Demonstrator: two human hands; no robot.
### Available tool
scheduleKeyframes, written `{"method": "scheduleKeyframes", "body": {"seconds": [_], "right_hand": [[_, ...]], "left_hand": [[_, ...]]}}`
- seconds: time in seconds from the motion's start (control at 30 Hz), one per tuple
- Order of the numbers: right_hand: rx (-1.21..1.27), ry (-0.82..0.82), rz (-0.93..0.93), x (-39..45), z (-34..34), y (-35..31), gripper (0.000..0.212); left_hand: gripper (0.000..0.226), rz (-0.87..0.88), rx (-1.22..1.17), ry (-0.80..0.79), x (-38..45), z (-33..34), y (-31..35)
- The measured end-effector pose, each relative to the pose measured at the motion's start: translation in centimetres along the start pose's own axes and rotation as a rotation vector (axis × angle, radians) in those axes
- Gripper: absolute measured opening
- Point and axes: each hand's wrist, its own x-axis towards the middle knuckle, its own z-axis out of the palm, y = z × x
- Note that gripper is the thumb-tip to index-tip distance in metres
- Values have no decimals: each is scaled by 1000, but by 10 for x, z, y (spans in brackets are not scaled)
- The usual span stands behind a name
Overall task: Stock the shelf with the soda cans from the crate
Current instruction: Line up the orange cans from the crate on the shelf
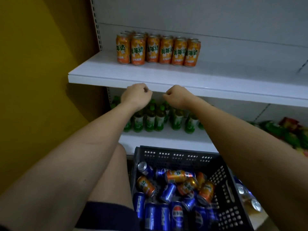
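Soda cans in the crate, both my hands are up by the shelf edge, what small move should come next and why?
Probably lower the right hand into the black crate and pick an orange can. Both it and the left hand are curled and hold nothing, the orange row on the shelf has bare board to its right, and loose cans remain in the crate.

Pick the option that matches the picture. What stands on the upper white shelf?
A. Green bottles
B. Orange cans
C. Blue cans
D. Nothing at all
B: upright orange cans stand in rows on the upper white shelf; the green bottles are on the shelf below, and the blue cans lie in the black crate.
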Motion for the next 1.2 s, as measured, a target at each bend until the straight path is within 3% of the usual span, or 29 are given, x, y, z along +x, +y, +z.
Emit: {"method": "scheduleKeyframes", "body": {"seconds": [0.27, 0.63, 0.83, 0.97, 1.2], "right_hand": [[104, -44, 76, -64, 58, 66, 47], [262, -216, 456, -110, 178, 184, 43], [276, -349, 616, -131, 235, 235, 26], [289, -454, 766, -138, 265, 268, 33], [223, -229, 994, -126, 286, 316, 52]], "left_hand": [[26, -54, -135, -216, -69, 83, -3], [27, -318, -285, -583, -141, 236, -32], [28, -415, -254, -838, -173, 305, -48], [31, -424, -190, -957, -174, 340, -47], [32, -404, -100, -1047, -168, 414, -22]]}}
